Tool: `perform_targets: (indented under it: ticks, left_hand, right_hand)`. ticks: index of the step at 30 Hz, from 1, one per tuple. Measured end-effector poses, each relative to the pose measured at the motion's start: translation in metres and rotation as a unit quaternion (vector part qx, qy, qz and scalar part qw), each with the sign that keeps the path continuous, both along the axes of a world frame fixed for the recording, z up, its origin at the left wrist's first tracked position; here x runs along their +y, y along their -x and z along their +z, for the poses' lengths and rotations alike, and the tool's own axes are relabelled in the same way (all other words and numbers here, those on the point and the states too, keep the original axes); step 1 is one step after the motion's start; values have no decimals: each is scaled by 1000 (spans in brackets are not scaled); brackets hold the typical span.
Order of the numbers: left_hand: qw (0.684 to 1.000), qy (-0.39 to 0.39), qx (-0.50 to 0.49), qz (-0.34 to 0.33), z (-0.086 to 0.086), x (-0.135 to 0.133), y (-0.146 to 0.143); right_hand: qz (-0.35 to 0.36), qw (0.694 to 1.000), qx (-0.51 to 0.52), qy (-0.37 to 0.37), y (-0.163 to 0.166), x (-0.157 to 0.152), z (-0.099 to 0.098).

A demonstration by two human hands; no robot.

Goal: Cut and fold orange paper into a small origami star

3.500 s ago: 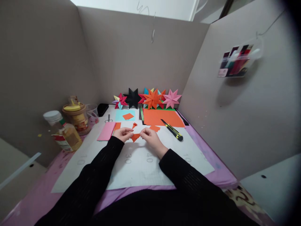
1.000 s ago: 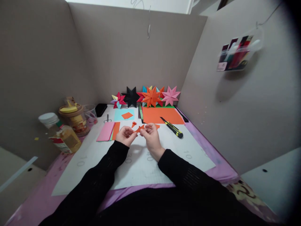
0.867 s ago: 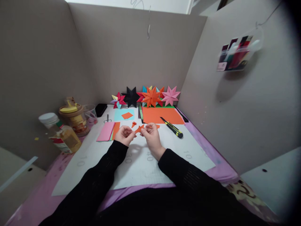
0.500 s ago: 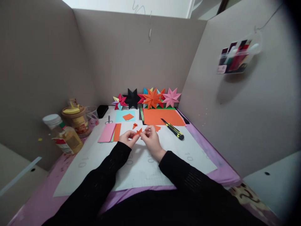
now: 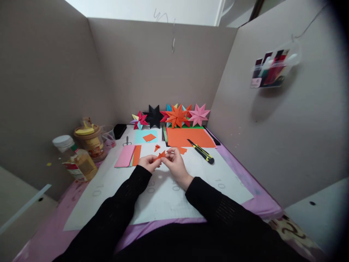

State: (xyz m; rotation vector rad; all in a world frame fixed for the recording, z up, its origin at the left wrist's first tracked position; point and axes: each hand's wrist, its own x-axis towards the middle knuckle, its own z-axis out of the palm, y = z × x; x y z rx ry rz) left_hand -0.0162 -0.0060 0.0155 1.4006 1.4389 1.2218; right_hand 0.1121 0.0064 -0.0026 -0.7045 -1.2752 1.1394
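Observation:
A small folded orange paper piece point(image 5: 161, 155) is pinched between both hands just above the white cutting mat point(image 5: 163, 189). My left hand point(image 5: 149, 162) grips its left end with closed fingers. My right hand point(image 5: 175, 163) grips the right end, fingers curled. Two more small orange folded bits lie just beyond, one point(image 5: 156, 147) to the left and one point(image 5: 181, 150) to the right.
A pink and orange paper stack point(image 5: 127, 155) lies left, a yellow-black utility knife point(image 5: 203, 152) right, a large orange sheet point(image 5: 188, 137) behind. Paper stars point(image 5: 177, 115) line the back wall. Scissors point(image 5: 127, 141), a cyan sheet point(image 5: 145, 136), a bottle point(image 5: 76, 159) and a jar point(image 5: 91, 140) sit at the left.
The orange piece was folded smaller and lifted slightly between the hands, which drew closer together. The view shifted a little.

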Motion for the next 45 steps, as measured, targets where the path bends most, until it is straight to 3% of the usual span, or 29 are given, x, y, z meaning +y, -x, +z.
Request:
perform_targets:
  ticks: [12, 17, 23, 33, 41, 45]
  left_hand:
    - [1000, 0, 6, 5, -4, 9, 10]
    - [997, -63, 36, -23, -16, 13, 8]
    - [999, 7, 7, -34, -8, 9, 7]
    - [1000, 6, 3, -18, -4, 7, 8]
    - [999, 12, 26, -34, -8, 8, 8]
    - [999, -5, 36, 6, -13, 12, 12]
  right_hand:
    - [-64, 997, 10, 40, -15, 17, 4]
    - [-21, 999, -26, 20, -8, 8, 2]
    - [19, 998, -40, 34, -7, 5, 1]
    - [79, 992, -72, 63, -7, 6, 1]
    - [3, 997, -50, 56, -10, 14, -4]
    - [-9, 997, -53, 63, -14, 19, -4]
